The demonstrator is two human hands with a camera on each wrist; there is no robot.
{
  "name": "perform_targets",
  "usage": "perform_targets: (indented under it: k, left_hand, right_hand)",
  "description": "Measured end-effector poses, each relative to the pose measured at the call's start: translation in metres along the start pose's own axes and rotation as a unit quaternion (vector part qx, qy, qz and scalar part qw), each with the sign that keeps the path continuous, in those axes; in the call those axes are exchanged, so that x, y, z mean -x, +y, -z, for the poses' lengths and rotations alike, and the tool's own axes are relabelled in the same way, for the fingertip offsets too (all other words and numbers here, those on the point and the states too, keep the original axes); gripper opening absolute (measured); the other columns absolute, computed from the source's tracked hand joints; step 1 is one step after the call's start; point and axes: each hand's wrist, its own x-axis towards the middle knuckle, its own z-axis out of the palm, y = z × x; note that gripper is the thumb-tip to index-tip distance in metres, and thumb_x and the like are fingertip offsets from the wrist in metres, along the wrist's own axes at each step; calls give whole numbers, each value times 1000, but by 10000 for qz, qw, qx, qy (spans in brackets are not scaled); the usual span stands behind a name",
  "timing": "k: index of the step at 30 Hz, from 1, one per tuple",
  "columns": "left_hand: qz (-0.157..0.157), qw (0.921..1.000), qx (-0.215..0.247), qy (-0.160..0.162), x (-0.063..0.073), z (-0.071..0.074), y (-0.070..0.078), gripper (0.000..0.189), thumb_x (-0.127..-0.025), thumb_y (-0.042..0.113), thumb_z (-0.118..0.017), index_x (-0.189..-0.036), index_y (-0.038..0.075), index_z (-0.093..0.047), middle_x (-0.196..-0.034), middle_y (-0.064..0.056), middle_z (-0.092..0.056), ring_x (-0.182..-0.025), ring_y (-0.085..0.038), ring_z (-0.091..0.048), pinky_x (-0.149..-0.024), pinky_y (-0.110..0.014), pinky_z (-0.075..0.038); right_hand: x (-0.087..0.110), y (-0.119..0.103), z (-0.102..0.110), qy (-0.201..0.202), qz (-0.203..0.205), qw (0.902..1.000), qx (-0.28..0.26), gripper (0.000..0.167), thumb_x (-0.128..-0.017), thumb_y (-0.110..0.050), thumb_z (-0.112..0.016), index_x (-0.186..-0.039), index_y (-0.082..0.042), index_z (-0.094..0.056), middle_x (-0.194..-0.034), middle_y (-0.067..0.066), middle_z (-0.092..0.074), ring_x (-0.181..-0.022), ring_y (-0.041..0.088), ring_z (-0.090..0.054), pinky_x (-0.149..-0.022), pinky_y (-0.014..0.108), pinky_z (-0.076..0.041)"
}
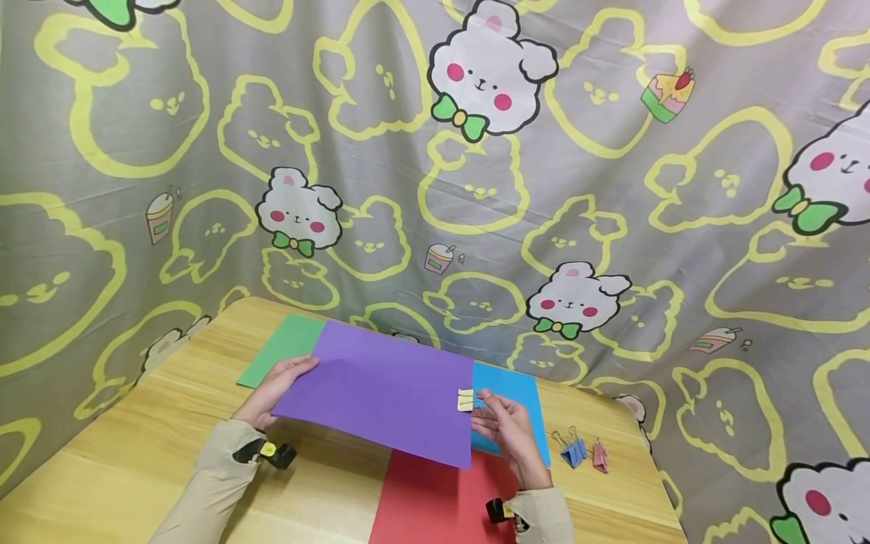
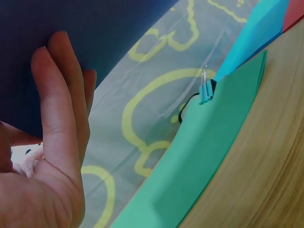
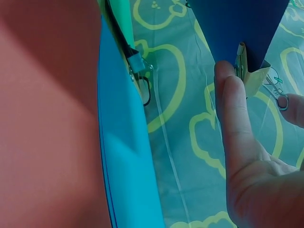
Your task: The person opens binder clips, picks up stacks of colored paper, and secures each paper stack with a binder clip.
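Note:
A purple sheet of paper [image 1: 387,393] is held up at a slant over the table. My left hand [image 1: 275,389] grips its left edge; in the left wrist view long fingers [image 2: 61,104] lie along the dark side of the sheet. On the sheet's right edge sits a yellow binder clip [image 1: 465,400], also seen side-on in the right wrist view as a pale clip [image 3: 254,73]. My right hand [image 1: 506,427] holds this clip by its wire handles, the thumb at one handle and the fingers at the other.
Green paper [image 1: 282,344] with a teal binder clip [image 2: 207,91] lies at the back left. Blue paper [image 1: 510,385] and red paper [image 1: 435,499] lie to the right and front. A blue binder clip [image 1: 574,452] and a pink one [image 1: 600,457] rest on the wooden table [image 1: 163,423].

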Motion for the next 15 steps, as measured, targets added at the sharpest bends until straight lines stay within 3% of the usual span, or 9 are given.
perform_targets:
  k: [15]
  left_hand:
    - [-23,10000,-27,2,0,-1,1,70,-111,38,-45,-161,-4,-18,-98,10,-74,-88,-9,-73,-78,-28,-63]
  right_hand:
    - [-1,-1,1,31,13,9999,-131,53,-104,-30,-64,-135,12,-57,-83,5,-77,-72,13,-76,-79,35,-66]
